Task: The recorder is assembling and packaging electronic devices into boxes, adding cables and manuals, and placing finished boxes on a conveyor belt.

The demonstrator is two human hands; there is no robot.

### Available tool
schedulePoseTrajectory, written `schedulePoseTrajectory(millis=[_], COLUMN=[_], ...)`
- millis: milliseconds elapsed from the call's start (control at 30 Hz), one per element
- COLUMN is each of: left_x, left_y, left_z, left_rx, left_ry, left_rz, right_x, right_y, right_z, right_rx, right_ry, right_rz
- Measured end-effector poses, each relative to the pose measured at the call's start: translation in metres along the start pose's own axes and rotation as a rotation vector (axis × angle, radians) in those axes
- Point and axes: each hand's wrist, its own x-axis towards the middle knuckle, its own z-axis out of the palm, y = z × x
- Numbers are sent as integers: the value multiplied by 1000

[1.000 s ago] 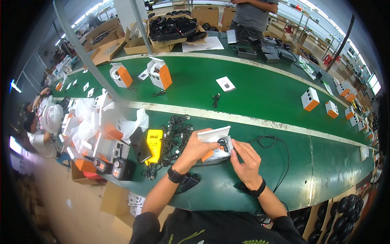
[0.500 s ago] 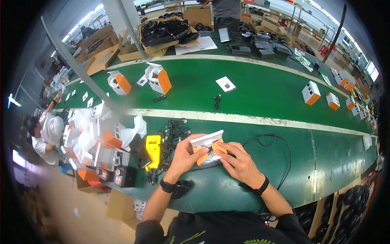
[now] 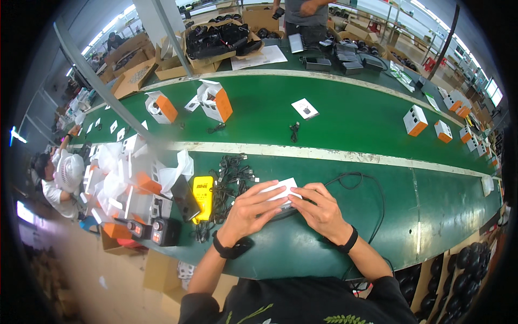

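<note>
White-and-orange cartons (image 3: 147,184) are heaped well left of the fingers, with a yellow device (image 3: 203,197) lying nearer. Ahead and left of the fingers, two open-flapped boxes (image 3: 220,104) are set on the green belt (image 3: 350,124). Black cables (image 3: 229,174) are bunched just beside the left hand (image 3: 249,210), whose fingers are clamped across a small white box (image 3: 286,184). Its right edge is pinched by the right hand (image 3: 322,211), fingertips together. Closing is judged nearly done; whether the lid remains to be tucked cannot be told. Far right, beyond the fingers, seemingly closed packages (image 3: 416,120) are stood.
</note>
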Motion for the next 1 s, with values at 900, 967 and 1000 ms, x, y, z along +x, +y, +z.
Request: schedulePoseTrajectory(millis=[900, 967, 1000], left_x=[2, -15, -25], left_y=[38, 41, 38], left_z=[-16, -26, -28], left_rx=[423, 389, 433], left_ry=[84, 111, 132], left_rz=[-42, -106, -88], right_x=[-16, -21, -29], right_y=[116, 184, 227], right_z=[-64, -113, -131], right_rx=[-207, -448, -597], right_ry=[191, 292, 316], right_rz=[229, 414, 488])
